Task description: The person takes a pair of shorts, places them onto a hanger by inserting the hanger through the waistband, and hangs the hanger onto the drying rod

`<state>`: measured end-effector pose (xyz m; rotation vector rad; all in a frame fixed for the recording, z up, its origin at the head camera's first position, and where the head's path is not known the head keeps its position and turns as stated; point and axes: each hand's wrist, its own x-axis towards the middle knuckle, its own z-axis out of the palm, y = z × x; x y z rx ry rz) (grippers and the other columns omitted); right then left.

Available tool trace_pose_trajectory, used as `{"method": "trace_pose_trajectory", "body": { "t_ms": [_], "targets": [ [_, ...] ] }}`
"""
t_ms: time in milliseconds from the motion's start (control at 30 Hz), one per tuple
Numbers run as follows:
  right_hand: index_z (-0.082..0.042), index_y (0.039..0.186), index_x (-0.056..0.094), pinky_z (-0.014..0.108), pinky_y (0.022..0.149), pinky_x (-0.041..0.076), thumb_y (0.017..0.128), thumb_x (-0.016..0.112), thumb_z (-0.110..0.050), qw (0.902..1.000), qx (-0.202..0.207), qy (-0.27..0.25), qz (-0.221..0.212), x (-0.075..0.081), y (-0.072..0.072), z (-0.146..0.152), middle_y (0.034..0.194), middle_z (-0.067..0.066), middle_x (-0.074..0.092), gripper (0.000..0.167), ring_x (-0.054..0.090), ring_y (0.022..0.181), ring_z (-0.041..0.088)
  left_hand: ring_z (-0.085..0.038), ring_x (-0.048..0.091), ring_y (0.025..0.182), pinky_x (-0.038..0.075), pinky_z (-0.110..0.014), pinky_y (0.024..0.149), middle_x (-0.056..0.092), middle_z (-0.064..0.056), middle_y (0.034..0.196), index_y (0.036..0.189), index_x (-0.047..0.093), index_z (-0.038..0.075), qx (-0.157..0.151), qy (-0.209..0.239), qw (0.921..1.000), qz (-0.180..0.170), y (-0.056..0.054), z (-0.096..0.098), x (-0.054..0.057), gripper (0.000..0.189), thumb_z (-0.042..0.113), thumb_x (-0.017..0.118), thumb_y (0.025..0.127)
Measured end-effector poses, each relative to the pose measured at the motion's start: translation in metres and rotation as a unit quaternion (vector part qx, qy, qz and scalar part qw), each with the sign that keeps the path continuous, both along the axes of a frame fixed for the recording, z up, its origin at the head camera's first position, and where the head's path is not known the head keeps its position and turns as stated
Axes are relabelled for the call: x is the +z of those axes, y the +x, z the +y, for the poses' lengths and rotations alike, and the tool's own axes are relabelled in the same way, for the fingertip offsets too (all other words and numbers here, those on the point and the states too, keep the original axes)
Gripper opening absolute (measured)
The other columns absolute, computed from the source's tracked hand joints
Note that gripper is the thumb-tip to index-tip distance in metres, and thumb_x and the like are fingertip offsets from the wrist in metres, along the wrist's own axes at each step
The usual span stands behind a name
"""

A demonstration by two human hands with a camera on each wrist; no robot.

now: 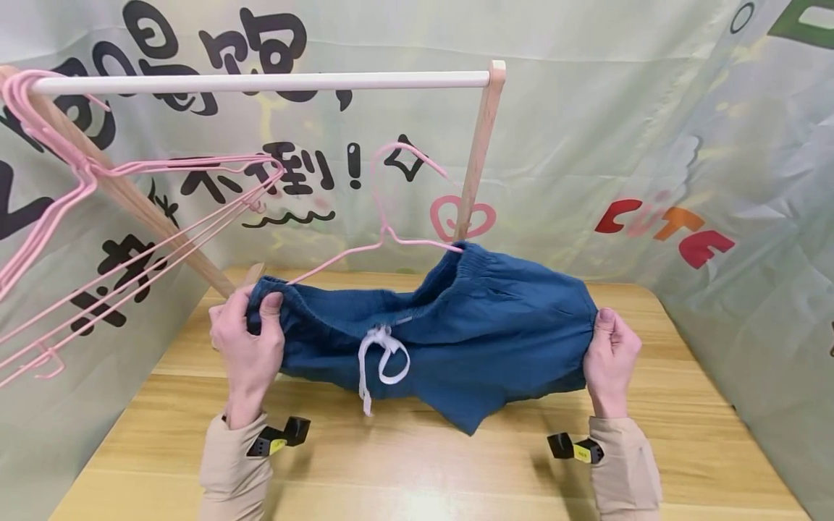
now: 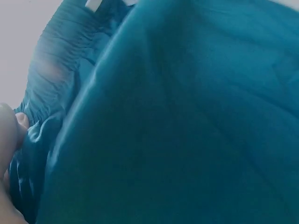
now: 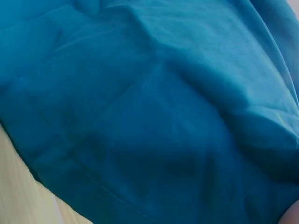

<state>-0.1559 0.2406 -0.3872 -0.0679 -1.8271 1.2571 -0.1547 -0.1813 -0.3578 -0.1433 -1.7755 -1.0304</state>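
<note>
Blue shorts with an elastic waistband and a white drawstring are held up over the table in the head view. A pink hanger reaches into the waist opening, its hook upward and off the rail. My left hand grips the waistband's left end, thumb inside. At the far right, my right hand pinches the edge of a leg. Blue cloth fills most of the left wrist view, with gathered waistband beside the fingers. The right wrist view shows mostly cloth and a bit of a finger.
A white rail on a wooden stand crosses behind the shorts. Several pink hangers hang at its left end, near my left arm. The wooden table lies below, with printed cloth walls around it.
</note>
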Motion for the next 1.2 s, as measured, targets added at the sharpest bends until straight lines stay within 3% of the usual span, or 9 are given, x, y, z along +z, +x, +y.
{"method": "trace_pose_trajectory", "body": {
  "t_ms": [133, 200, 367, 467, 567, 700, 933, 1067, 1200],
  "targets": [
    [0.012, 0.064, 0.035, 0.021, 0.055, 0.019, 0.107, 0.043, -0.014, 0.9999, -0.012, 0.000, -0.010, -0.002, -0.002, 0.002, 0.059, -0.020, 0.028, 0.052, 0.029, 0.055, -0.004, 0.007, 0.052, 0.086, 0.025, -0.022, 0.084, 0.072, -0.027, 0.092, 0.097, 0.068, -0.009, 0.007, 0.016, 0.9998, -0.003, 0.001, -0.002, 0.002, 0.033, 0.024, 0.069, 0.096],
    [0.013, 0.064, 0.036, 0.021, 0.056, 0.019, 0.107, 0.043, -0.013, 0.9998, -0.012, 0.000, -0.014, -0.002, -0.002, 0.002, 0.059, -0.020, 0.028, 0.051, 0.029, 0.056, -0.004, 0.011, 0.050, 0.089, 0.026, -0.022, 0.084, 0.072, -0.026, 0.092, 0.097, 0.068, -0.008, 0.007, 0.015, 0.9998, -0.009, 0.001, -0.003, 0.002, 0.031, 0.023, 0.070, 0.095],
    [0.007, 0.063, 0.040, 0.020, 0.056, 0.022, 0.106, 0.048, -0.016, 0.9988, -0.011, -0.013, -0.046, -0.003, -0.001, 0.002, 0.058, -0.019, 0.030, 0.049, 0.031, 0.055, -0.002, -0.008, 0.048, 0.085, 0.027, -0.025, 0.080, 0.072, -0.025, 0.095, 0.097, 0.068, -0.007, 0.001, 0.000, 0.9994, -0.035, 0.004, -0.001, 0.002, 0.027, 0.020, 0.071, 0.094],
    [-0.002, 0.069, 0.054, 0.017, 0.059, 0.030, 0.106, 0.050, -0.016, 0.9983, 0.011, -0.031, -0.048, -0.003, -0.001, 0.001, 0.062, -0.021, 0.040, 0.040, 0.039, 0.060, 0.000, -0.018, 0.048, 0.084, 0.027, -0.026, 0.080, 0.072, -0.025, 0.096, 0.097, 0.068, -0.006, -0.005, -0.010, 0.9992, -0.038, 0.004, 0.001, 0.002, 0.023, 0.017, 0.071, 0.093],
    [-0.004, 0.093, 0.068, 0.016, 0.071, 0.041, 0.107, 0.045, -0.016, 0.9977, 0.053, -0.039, -0.015, -0.002, 0.000, 0.000, 0.079, -0.022, 0.057, 0.030, 0.053, 0.075, 0.001, -0.030, 0.054, 0.083, 0.027, -0.027, 0.083, 0.072, -0.025, 0.093, 0.095, 0.068, -0.007, -0.016, -0.027, 0.9993, -0.018, 0.003, 0.003, 0.003, 0.020, 0.012, 0.072, 0.092],
    [0.009, 0.120, 0.065, 0.018, 0.087, 0.045, 0.108, 0.041, -0.012, 0.9939, 0.103, -0.015, 0.036, 0.002, 0.002, -0.005, 0.105, -0.017, 0.067, 0.034, 0.061, 0.097, 0.004, -0.035, 0.060, 0.084, 0.028, -0.029, 0.085, 0.071, -0.025, 0.089, 0.094, 0.068, -0.007, -0.029, -0.045, 0.9986, 0.004, 0.001, 0.005, 0.003, 0.020, 0.012, 0.073, 0.091],
    [0.014, 0.128, 0.057, 0.017, 0.104, 0.039, 0.098, 0.051, 0.010, 0.9804, 0.175, 0.056, 0.072, 0.007, 0.004, -0.012, 0.127, -0.007, 0.063, 0.031, 0.056, 0.118, 0.008, -0.037, 0.062, 0.083, 0.030, -0.031, 0.084, 0.072, -0.024, 0.087, 0.093, 0.069, -0.006, -0.040, -0.061, 0.9973, 0.014, 0.000, 0.010, 0.000, 0.031, 0.025, 0.070, 0.095],
    [0.013, 0.123, 0.062, 0.016, 0.098, 0.041, 0.093, 0.055, 0.014, 0.9769, 0.177, 0.094, 0.073, 0.005, 0.003, -0.014, 0.121, -0.012, 0.063, 0.030, 0.057, 0.113, 0.004, -0.037, 0.062, 0.083, 0.031, -0.033, 0.084, 0.072, -0.023, 0.087, 0.093, 0.069, -0.005, -0.044, -0.072, 0.9962, 0.019, -0.001, 0.013, -0.001, 0.039, 0.034, 0.067, 0.097],
    [0.013, 0.113, 0.066, 0.015, 0.081, 0.039, 0.092, 0.059, 0.013, 0.9765, 0.173, 0.102, 0.078, 0.002, 0.002, -0.014, 0.107, -0.015, 0.063, 0.022, 0.055, 0.097, 0.002, -0.035, 0.063, 0.083, 0.031, -0.033, 0.084, 0.073, -0.021, 0.087, 0.094, 0.070, -0.004, -0.051, -0.078, 0.9955, 0.018, 0.000, 0.015, -0.001, 0.037, 0.033, 0.067, 0.097]
  ]
}}
